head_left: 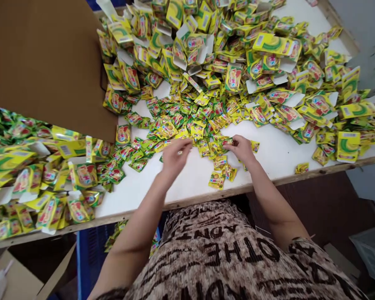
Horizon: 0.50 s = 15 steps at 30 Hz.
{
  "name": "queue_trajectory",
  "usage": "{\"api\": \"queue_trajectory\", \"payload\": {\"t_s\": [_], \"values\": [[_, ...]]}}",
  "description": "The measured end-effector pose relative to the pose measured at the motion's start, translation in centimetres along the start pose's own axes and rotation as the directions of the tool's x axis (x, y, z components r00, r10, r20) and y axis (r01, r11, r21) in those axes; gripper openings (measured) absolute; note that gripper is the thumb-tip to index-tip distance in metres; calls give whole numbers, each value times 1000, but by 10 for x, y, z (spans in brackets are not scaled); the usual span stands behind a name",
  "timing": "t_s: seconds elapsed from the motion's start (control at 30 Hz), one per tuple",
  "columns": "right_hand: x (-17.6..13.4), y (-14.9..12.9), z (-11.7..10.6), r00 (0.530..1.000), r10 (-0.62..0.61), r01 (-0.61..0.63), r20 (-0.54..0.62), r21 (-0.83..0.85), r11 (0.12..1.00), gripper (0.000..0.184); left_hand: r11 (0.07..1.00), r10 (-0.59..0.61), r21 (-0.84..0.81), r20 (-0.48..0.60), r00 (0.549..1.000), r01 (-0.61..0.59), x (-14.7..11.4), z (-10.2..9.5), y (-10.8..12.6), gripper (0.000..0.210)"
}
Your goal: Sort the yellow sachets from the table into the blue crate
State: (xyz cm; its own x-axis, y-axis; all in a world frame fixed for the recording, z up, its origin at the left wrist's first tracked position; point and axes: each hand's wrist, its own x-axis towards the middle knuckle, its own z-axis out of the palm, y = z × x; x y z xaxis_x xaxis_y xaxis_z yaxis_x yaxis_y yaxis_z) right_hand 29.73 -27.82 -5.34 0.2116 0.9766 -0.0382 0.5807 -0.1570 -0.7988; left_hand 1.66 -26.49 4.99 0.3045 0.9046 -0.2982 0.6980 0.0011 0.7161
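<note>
My right hand [243,149] pinches the edge of a small green candy packet [225,141] between thumb and fingertips, just above the white tabletop [192,177]. My left hand [176,156] is over the table at the near edge of the packet heap, its fingers bent and smeared by motion; whether anything is in them does not show. Small yellow and green packets [181,121] spread out beyond both hands. Between the hands and the table's front edge lie several yellow packets [217,180]. A few more peek out beside my right hand.
Yellow candy boxes [234,77], many with white flaps open, are piled across the back and right. More boxes [83,174] and packets cover the left. A large brown carton [50,66] stands at the upper left. Below the wooden table edge [187,203] are a blue crate [89,262] and an open carton [15,277].
</note>
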Motion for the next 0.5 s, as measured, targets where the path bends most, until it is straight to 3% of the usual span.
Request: {"api": "queue_trajectory", "payload": {"t_s": [0.13,0.23,0.4,0.5], "values": [[3,3,-5,987,152,-160,54,239,958,48,986,95,132,77,993,-105,80,67,39,24],[6,1,-6,975,218,-220,36,244,944,44,959,103,258,84,991,-121,109,96,50,23],[6,-12,0,968,225,-242,-111,-171,955,30,950,60,299,111,992,-91,122,98,47,16],[5,-17,1,950,296,-311,-103,-199,929,29,968,-62,250,186,981,13,126,97,51,8]]}}
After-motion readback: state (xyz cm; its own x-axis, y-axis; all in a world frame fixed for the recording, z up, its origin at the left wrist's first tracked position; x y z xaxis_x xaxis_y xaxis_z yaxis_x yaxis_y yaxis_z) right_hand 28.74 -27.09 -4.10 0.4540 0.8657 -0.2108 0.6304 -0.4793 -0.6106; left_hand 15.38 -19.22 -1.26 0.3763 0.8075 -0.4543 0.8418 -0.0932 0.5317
